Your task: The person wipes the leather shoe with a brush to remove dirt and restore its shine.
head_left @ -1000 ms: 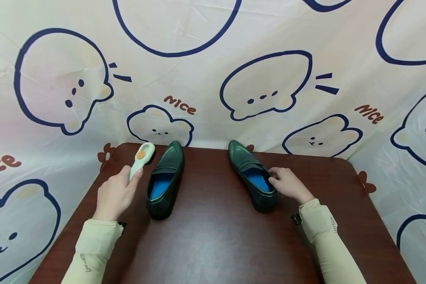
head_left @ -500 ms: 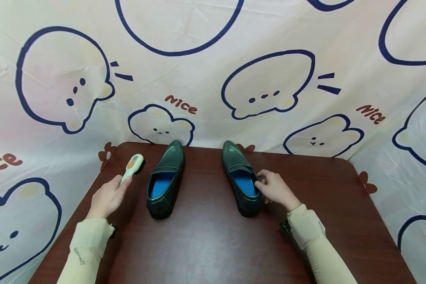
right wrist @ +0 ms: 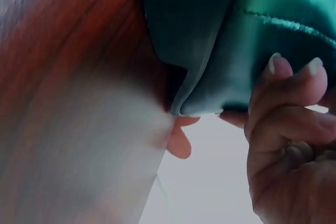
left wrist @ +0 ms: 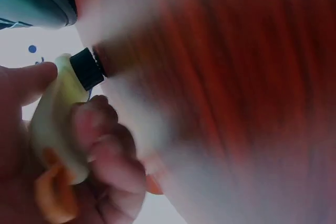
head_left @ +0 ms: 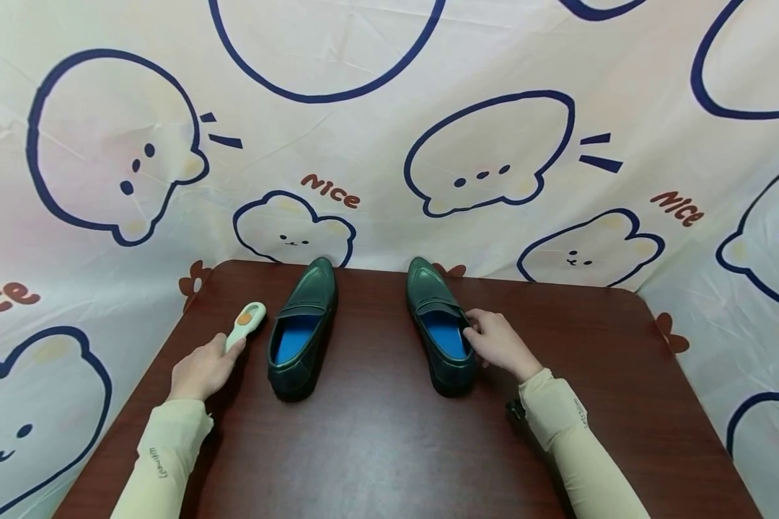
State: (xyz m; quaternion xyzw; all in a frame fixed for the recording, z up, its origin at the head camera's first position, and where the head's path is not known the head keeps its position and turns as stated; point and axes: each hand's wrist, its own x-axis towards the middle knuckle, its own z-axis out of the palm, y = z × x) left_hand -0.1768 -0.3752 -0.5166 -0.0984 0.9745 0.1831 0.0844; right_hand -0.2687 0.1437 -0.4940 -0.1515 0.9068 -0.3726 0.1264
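Low over the table, my left hand [head_left: 203, 369] grips a small pale green brush [head_left: 245, 324] with an orange spot on its back. Its short black bristles [left wrist: 87, 69] face the wood in the left wrist view, and an orange loop [left wrist: 56, 195] hangs at the handle's other end. A dark green loafer [head_left: 314, 288] with a blue insole stands just right of the brush, toe away from me. My right hand [head_left: 498, 346] pinches the side of the matching loafer [head_left: 428, 288], thumb at the opening's edge and fingers along the outer wall [right wrist: 241, 77].
Both shoes stand on a dark reddish-brown table [head_left: 370, 447], toes near its far edge. A pale cloth backdrop [head_left: 376, 144] with blue bear drawings rises behind the table and along both sides.
My right hand has shifted left with the right loafer, turning it straighter and closer to the other one. My left hand has drawn the brush back toward me and lower.
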